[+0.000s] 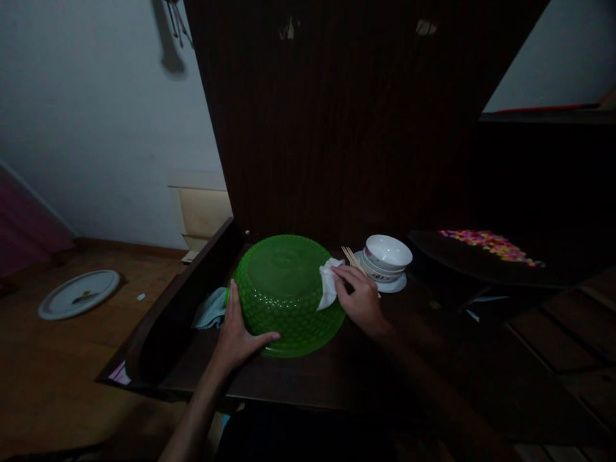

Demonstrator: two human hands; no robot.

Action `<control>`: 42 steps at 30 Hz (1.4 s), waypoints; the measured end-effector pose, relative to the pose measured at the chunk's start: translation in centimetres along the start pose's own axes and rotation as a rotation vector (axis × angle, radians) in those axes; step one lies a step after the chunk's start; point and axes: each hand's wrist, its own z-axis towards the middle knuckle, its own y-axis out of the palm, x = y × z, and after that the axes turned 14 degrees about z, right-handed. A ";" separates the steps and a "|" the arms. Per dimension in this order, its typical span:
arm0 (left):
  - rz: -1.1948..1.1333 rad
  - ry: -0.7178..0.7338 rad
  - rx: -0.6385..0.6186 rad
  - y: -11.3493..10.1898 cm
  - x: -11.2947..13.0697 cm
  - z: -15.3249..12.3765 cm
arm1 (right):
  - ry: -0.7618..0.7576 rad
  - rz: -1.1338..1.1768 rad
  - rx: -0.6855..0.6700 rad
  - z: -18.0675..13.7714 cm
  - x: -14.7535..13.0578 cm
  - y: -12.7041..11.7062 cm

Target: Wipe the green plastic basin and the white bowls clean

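A green textured plastic basin (283, 263) lies upside down on the dark wooden desk (289, 385). My left hand (239, 337) rests against its left front side, with thumb and fingers spread apart along the rim and wall. In my right hand (359, 298) is a crumpled white tissue (328, 284), pinched by the fingers and pressed to the basin's right side. Just beyond that hand stand several stacked white bowls (387, 252) on a white plate (398, 284), with wooden chopsticks (353, 258) beside them.
A light blue cloth (210, 309) lies left of the basin, near the desk's raised side edge (192, 295). A tall dark panel (346, 128) rises behind. A round whitish lid-like disc (58, 301) lies on the floor at left. A dark item with colourful flowers (495, 245) is at right.
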 end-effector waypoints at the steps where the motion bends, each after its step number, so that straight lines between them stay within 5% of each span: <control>1: 0.006 0.002 -0.004 0.0 0.0 0.0 | -0.055 0.035 -0.039 -0.2 -1.1 0.4; 5: 0.003 -0.004 -0.005 0.0 0.1 0.0 | -0.295 0.135 -0.267 -0.7 -3.3 1.6; 11: -0.031 -0.019 -0.010 0.0 0.1 -0.1 | -0.422 0.136 -0.518 0.6 -1.7 0.9; 24: -0.003 -0.033 -0.010 -0.1 0.3 -0.2 | -0.069 -0.072 -0.552 8.9 4.8 3.2; 29: -0.011 -0.035 -0.011 -0.2 0.3 -0.2 | 0.096 -0.091 -0.547 10.0 3.2 3.3; 33: -0.009 -0.033 -0.002 -0.1 0.3 -0.3 | 0.180 0.022 -0.677 9.3 0.4 1.3; 37: -0.005 -0.025 0.001 -0.1 0.3 -0.3 | 0.182 0.204 -0.861 7.8 -2.2 -0.2; 42: -0.009 -0.040 -0.009 0.0 0.4 -0.3 | 0.115 0.174 -0.790 5.8 -2.5 1.3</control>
